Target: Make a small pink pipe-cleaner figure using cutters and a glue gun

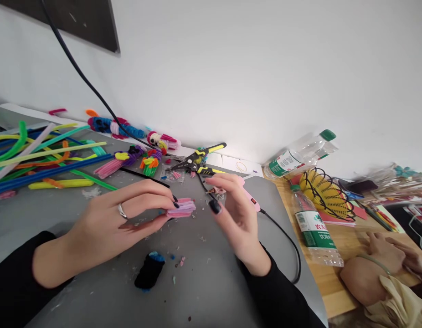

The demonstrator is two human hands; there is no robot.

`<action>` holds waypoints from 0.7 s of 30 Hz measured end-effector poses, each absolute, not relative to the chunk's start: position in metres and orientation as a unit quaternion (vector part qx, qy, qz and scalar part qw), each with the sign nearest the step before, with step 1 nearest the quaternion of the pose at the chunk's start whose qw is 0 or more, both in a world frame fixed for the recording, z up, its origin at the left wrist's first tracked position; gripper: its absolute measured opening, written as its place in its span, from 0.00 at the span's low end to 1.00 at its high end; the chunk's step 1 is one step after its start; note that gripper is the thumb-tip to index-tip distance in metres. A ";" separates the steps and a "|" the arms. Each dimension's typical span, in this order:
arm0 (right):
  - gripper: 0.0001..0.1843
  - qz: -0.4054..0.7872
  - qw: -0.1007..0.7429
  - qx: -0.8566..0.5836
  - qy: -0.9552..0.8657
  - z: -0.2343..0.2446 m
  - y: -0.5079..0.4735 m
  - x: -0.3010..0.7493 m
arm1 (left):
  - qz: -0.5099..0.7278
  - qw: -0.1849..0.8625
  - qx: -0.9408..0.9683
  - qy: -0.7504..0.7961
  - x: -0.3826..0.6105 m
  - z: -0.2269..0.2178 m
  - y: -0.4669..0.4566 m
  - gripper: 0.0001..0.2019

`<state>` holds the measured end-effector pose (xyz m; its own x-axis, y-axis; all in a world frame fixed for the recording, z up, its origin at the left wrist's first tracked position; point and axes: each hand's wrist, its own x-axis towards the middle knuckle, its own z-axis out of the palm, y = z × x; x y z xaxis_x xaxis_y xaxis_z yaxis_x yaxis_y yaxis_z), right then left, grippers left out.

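Note:
My left hand pinches a small folded bundle of pink pipe cleaner between thumb and fingertips, just above the grey mat. A ring sits on one finger. My right hand hovers just right of the bundle, its fingers curled around a pink glue gun whose black cord trails off to the right. A black fuzzy piece with a blue tip lies on the mat below my hands.
Loose coloured pipe cleaners pile up at the left. Finished fuzzy figures and yellow-handled pliers lie behind my hands. Two water bottles, a wire basket and another person's hands are on the wooden table at right.

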<state>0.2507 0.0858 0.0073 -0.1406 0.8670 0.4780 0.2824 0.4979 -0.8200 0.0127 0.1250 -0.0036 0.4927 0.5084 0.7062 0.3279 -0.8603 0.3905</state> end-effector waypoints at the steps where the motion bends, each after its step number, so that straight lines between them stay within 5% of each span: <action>1: 0.13 0.303 0.536 -0.423 -0.665 0.006 0.087 0.251 | 0.436 0.094 0.861 0.245 0.012 -0.004 0.125 0.09; 9: 0.11 0.284 0.722 -0.468 -0.423 0.002 0.104 0.264 | 0.427 0.029 0.877 0.218 0.013 -0.009 0.127 0.07; 21: 0.13 0.391 0.726 -0.449 -0.345 0.004 0.108 0.265 | 0.440 0.031 0.862 0.249 0.018 -0.015 0.132 0.06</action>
